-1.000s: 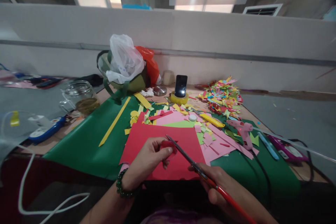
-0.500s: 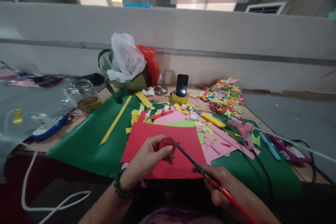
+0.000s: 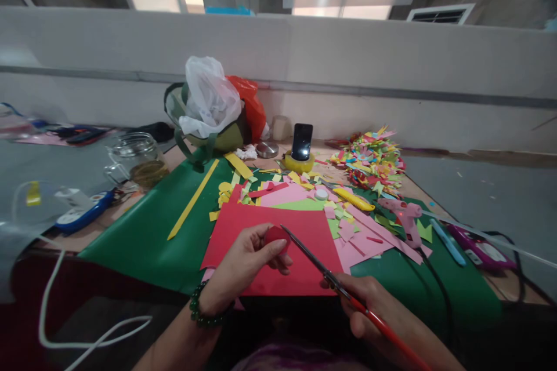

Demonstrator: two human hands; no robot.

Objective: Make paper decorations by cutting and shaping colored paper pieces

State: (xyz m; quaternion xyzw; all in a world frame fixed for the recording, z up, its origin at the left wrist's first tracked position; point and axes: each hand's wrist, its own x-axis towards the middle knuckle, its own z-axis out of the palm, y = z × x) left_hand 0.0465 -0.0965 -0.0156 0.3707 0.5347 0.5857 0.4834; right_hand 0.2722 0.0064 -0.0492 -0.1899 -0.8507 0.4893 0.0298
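Observation:
Between the thumb and fingers of my left hand (image 3: 250, 252) is a small rounded piece of red paper (image 3: 277, 235). My right hand (image 3: 369, 301) is wrapped around red-handled scissors (image 3: 311, 256), which point up and to the left. Their tips lie at the right edge of the small paper piece, with the blades looking nearly together; whether they touch the paper I cannot tell. Under both hands lies a large red sheet of paper (image 3: 278, 217). It rests on a green mat (image 3: 148, 249).
Paper scraps (image 3: 346, 229) and a yellow utility knife (image 3: 354, 199) lie beyond the sheet. A pink glue gun (image 3: 409, 220) stands on the right, near a heap of paper flowers (image 3: 374, 156). At the back are a phone (image 3: 301, 142), a bag (image 3: 217, 133) and a glass jar (image 3: 141, 156).
Almost nothing differs. The scissors' tips have shifted very slightly right at the edge of the small red paper piece, and both hands keep their hold.

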